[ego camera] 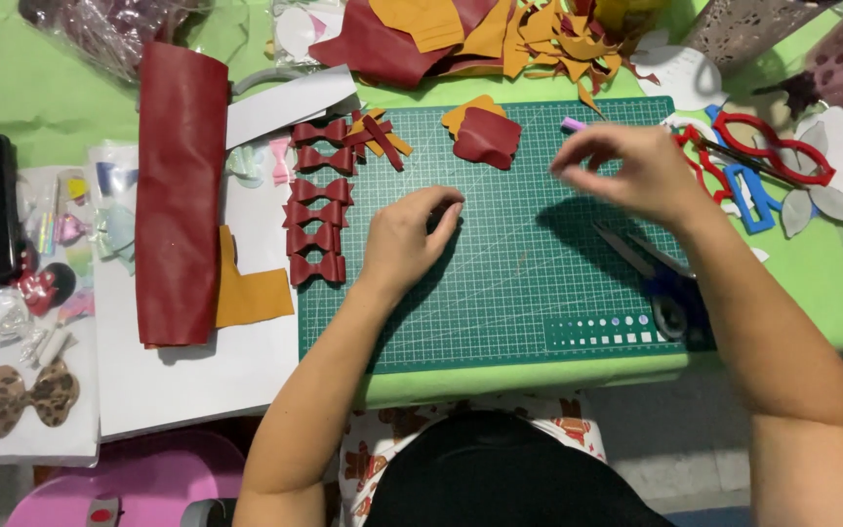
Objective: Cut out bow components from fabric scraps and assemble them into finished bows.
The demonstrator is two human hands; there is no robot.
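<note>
Green cutting mat [500, 293]: largest item at centre, flat, printed with a fine white grid and a row of small pale shape marks along its lower right edge. Lying on a light green cloth [31, 88].

Roll of dark red faux leather [180, 195]: left of mat, upright in view, smooth with a slight sheen. Mustard sheet [251, 293] tucked beside its lower end, both on white card [197, 381].

Heap of red and mustard offcuts [480, 34]: top centre, jagged edges, just above the mat's upper rim.

Blue-handled scissors [661, 278]: on mat, right side, blades shut, partly under the right forearm.

Folded dark red piece [487, 137]: upper mat, over a mustard scrap.

Column of finished dark red bows [316, 205]: along mat's left edge, pinched centres, matte-smooth surface, stacked one below another and near touching.

Leopard-print bow shape [23, 398]: lower left, on white card.

Left hand [407, 239]: resting on mat centre, fingers curled inward and down, tips pressed at the mat; whatever lies beneath is hidden, cannot tell if anything is held.

Right hand [626, 171]: raised above upper right of mat, blurred, thumb and fingertips drawn close in a pinch; contents too blurred to tell. Small lilac stick [574, 124] just beside its fingertips on the mat's top edge.
</note>
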